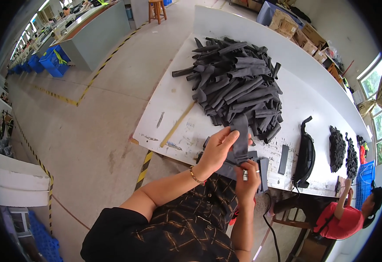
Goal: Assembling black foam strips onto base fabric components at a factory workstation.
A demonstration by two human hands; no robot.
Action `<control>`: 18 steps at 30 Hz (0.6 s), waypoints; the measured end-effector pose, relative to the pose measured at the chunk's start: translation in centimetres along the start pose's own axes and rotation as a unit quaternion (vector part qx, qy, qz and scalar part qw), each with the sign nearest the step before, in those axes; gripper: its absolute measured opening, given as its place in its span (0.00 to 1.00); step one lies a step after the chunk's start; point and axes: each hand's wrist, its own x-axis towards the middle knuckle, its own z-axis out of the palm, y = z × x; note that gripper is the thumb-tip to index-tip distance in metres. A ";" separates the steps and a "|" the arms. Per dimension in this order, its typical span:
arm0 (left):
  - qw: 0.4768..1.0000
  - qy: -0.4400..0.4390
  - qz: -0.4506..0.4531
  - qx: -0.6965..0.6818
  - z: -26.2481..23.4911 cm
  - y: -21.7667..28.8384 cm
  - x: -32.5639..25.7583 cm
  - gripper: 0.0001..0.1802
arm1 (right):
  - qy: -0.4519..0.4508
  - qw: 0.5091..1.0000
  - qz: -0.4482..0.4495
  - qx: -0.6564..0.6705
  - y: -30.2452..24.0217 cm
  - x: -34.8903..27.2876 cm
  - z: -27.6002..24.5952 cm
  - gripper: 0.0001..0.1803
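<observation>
Between my hands I hold a dark grey fabric strip, stretched upright at the table's near edge. My left hand is closed on its upper left side, thumb on top. Lower down, the fingers of my right hand pinch the bottom end; a small whitish-silver thing shows at these fingers, too small to name. Just beyond lies a large heap of similar dark grey fabric pieces, many rolled or folded. Flat dark pieces lie under and beside my hands, partly hidden by them.
On the white table are a yellowish stick, a flat dark strip, a black padded bag-like item and smaller dark piles. A raised board runs along its far side. A co-worker in red sits at the right.
</observation>
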 end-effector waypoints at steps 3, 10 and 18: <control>0.900 -0.033 0.077 0.428 -0.9 1.0 -0.1 0.13 | 0.000 0.996 -0.053 -0.067 -1.1 -0.2 -0.8 0.12; 0.730 -0.133 0.352 0.570 -0.3 1.9 0.7 0.20 | 0.145 0.982 -0.122 -0.011 -5.8 3.4 -4.0 0.17; 0.657 -0.208 0.383 0.615 -1.0 1.3 1.2 0.23 | 0.145 0.987 -0.064 0.035 -3.4 4.1 -1.2 0.04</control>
